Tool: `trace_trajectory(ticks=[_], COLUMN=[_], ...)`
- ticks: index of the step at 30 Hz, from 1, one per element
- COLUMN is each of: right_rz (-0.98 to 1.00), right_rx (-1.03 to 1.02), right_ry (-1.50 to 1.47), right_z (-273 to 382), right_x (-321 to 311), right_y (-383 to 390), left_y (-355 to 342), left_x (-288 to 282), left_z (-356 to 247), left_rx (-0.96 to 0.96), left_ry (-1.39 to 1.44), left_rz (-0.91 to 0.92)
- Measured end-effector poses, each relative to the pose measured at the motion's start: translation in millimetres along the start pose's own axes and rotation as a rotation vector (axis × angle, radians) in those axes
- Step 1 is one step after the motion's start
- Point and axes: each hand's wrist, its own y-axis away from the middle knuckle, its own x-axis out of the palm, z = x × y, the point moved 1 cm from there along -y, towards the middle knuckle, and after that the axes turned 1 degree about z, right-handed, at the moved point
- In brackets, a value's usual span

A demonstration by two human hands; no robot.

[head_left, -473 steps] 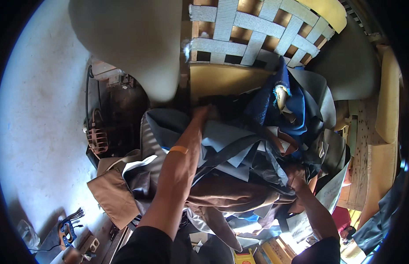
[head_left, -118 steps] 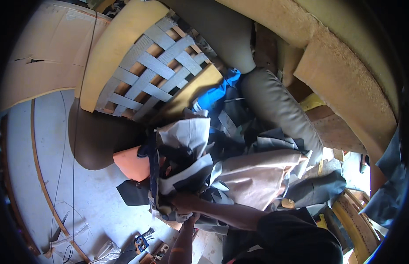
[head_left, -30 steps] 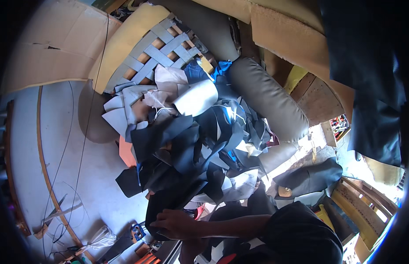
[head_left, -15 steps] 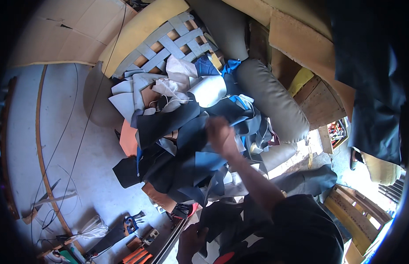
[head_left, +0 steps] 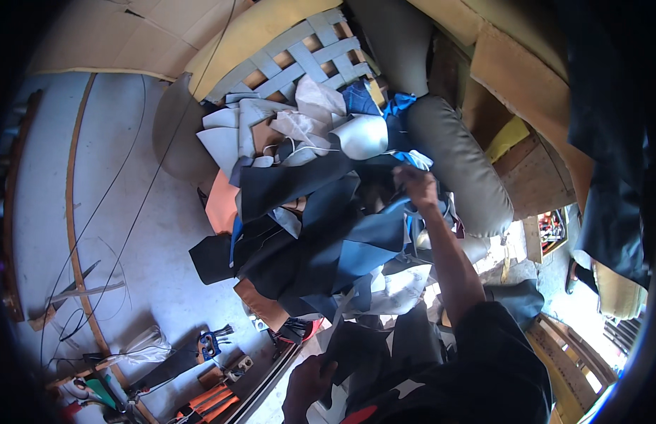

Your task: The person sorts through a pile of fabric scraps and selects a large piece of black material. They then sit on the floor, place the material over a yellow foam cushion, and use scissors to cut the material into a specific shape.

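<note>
One messy heap of scraps (head_left: 324, 258) mid-view, with a long black strip (head_left: 291, 185) across it, axis roughly eight to two o'clock. Right hand (head_left: 418, 186) way nearer, right at the heap's three o'clock side, strip off toward nine o'clock; curled and blurry, can't tell if pinching anything. Left hand (head_left: 309, 381) well apart, with the heap up at twelve o'clock; half-curled beside dark material (head_left: 357, 350), can't tell whether gripping it.

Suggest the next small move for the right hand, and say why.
I'd probably have the right hand lift just one of the dark scraps beside it: they overlap one another, and the hand is already at their upper right. Blur hides whether it grips anything.
</note>
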Motion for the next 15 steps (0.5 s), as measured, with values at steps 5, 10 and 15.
trace_trajectory(ticks=[5, 10, 15], right_rz=[-0.257, -0.452, -0.531], right_rx=[-0.118, -0.106, -0.046], right_ry=[-0.584, -0.534, -0.369], right_z=[65.5, 72.4, 48.9], right_x=[-60.8, -117.5, -145.3], right_y=[52.0, 61.9, 64.4], left_y=[3.9, -3.3, -14.6], left_x=[0.9, 1.4, -4.6], left_z=[2.7, 8.1, 9.6], left_rx=[-0.004, 0.032, -0.008], left_ry=[0.047, 0.054, 0.002], left_rz=[0.008, 0.012, 0.068])
